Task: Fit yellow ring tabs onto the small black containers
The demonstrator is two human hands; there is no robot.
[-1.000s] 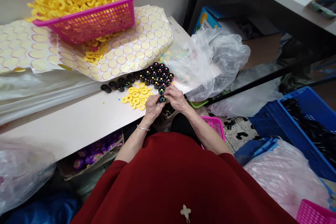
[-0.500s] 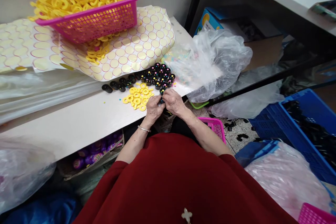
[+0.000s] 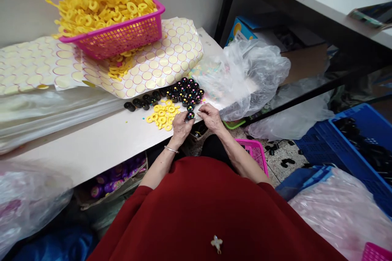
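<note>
Left of the left hand (image 3: 181, 126), yellow rings (image 3: 161, 116) lie loose on the desk (image 3: 107, 142). That hand pinches a black cup (image 3: 190, 116) close to the desk's near edge; the right hand (image 3: 212, 117), gripping nothing visible, hovers just beside it.

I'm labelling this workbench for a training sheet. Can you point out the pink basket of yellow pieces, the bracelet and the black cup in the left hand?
Pink basket (image 3: 122, 39): head view, mesh front wall.
Bracelet (image 3: 171, 149): head view, middle of band.
Black cup (image 3: 190, 115): head view, top.
</note>
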